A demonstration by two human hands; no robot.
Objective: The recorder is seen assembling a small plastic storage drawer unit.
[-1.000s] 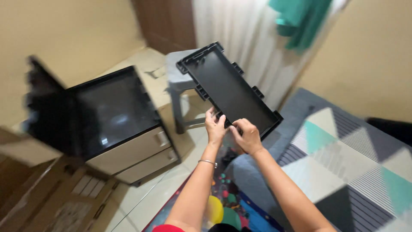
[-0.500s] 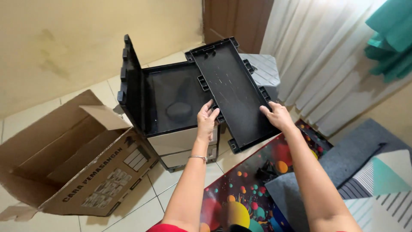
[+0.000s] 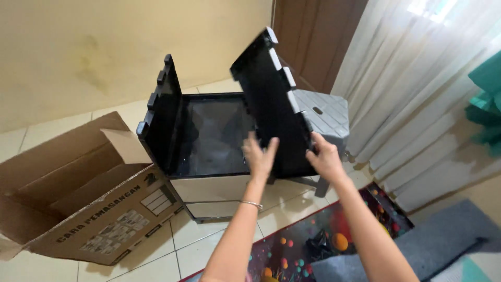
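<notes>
— What takes up most of the room?

— A tiled floor (image 3: 156, 263) under a yellowish wall (image 3: 78, 47), with a pale curtain (image 3: 417, 89) on the right and a brown door (image 3: 318, 36) behind. On the floor to the left lies an open cardboard box (image 3: 78, 209), tipped on its side, flaps spread.

— And in the middle?

— A half-built plastic cabinet (image 3: 209, 156): pale grey drawer fronts below, a dark base panel on top, and one black side panel (image 3: 162, 117) standing upright on its left edge, notched along the top. Just behind and to the right stands a grey plastic stool (image 3: 323, 112).

— Where is the piece being handled?

— The second black panel (image 3: 274, 99) is held up at the cabinet's right edge, tilted, its top leaning right towards the stool and its lower end down at the dark base.

— What are the hands doing?

— The right hand (image 3: 324, 156) grips the panel's lower right edge, fingers wrapped around it. The left hand (image 3: 259, 154) is at the panel's lower left face, fingers spread wide and flat; I cannot tell for sure whether the palm presses on it or hovers just off it. A thin bracelet (image 3: 252, 204) sits on the left wrist.

— Anything smaller nearby?

— A colourful play mat (image 3: 308, 250) with dots under the arms, a grey rug (image 3: 443, 240) at bottom right, and teal cloth (image 3: 488, 99) hanging at the right edge.
</notes>
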